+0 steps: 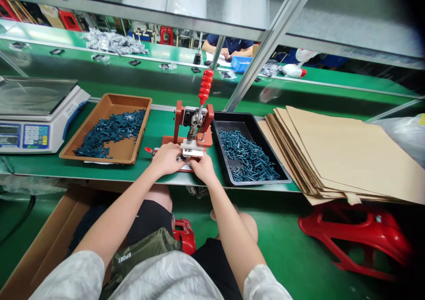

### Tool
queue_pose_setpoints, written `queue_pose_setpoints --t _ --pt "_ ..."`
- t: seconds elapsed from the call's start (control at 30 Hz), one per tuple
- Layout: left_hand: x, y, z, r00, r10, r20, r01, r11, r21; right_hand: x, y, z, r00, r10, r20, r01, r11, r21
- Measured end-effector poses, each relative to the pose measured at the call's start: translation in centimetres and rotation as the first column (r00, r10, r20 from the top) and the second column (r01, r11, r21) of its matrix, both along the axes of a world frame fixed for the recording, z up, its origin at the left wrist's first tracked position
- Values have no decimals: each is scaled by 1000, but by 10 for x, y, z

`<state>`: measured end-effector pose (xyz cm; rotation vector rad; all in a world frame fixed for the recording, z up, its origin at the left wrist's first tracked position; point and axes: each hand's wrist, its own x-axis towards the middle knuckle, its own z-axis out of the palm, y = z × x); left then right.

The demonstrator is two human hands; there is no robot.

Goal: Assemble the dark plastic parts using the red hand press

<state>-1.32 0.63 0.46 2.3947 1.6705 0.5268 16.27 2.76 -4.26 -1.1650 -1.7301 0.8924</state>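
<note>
A hand-lever toggle press with a red ribbed handle point(206, 87) and a reddish-brown frame stands at the middle of the bench. Its handle points up. My left hand point(168, 159) is curled at the left front of the press, thumb tucked under the pale metal block point(192, 149). From the right, my right hand point(203, 168) reaches under the same block with bent fingers. Both hands are closed at the press base, close to each other; whatever lies between their fingertips is hidden. A small red-tipped lever point(148, 150) sticks out left of the press.
Left of the press, a brown tray point(142, 134) holds dark blue-green flat pieces, beside a weighing scale point(36, 134). On the right, a black tray point(234, 120) holds small blue-green parts next to stacked cardboard sheets point(358, 149). A co-worker's hands point(232, 54) show across a conveyor.
</note>
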Motion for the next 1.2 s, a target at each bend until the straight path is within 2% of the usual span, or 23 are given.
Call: queue_pose_setpoints --t 0.1,0.27,0.5,0.6,0.67,0.73,0.8,0.87,0.93,0.97,1.0,1.1,1.13,1.2 --pt "0 -1 0 1000 9 -3 -9 1000 1 1 1 -5 999 -5 -34 6 1000 29" --pt "0 -2 -1 1000 2 -13 -2 1000 20 2 4 -7 1000 11 -28 -10 1000 6" --pt "1 -2 -3 1000 -9 -12 9 998 55 3 1 -7 996 11 87 -26 984 175" --pt "-1 -19 -6 1000 -14 27 8 982 188 2 -1 -5 994 -4 107 -20 974 224" --pt "-8 -33 -10 992 66 109 -101 927 361 1 -2 -2 995 0 100 -24 972 235" --pt "-22 -41 -15 947 177 269 -290 832 472 0 -2 1 996 18 92 -39 974 225" --pt "-41 -37 -17 845 238 479 -464 773 432 0 -2 4 996 31 87 -48 978 203" --pt "-54 -21 -17 684 242 688 -549 791 268 0 -2 6 996 35 79 -49 982 184" --pt "-56 -2 -16 550 210 809 -501 857 118 0 -2 7 998 34 58 -44 985 170" --pt "-52 5 -15 536 190 823 -451 888 88 0 -2 7 998 36 45 -43 986 164" --pt "-45 11 -14 572 175 801 -400 912 87 0 -2 7 999 40 32 -45 986 158" --pt "-18 12 -11 795 186 578 -307 944 119 1 0 7 999 52 -9 -50 989 137" --pt "-11 9 -10 844 209 495 -298 949 107 2 1 7 999 49 -18 -46 991 122" --pt "-5 5 -9 888 235 396 -281 958 60 3 4 8 1000 24 -19 -23 998 51"
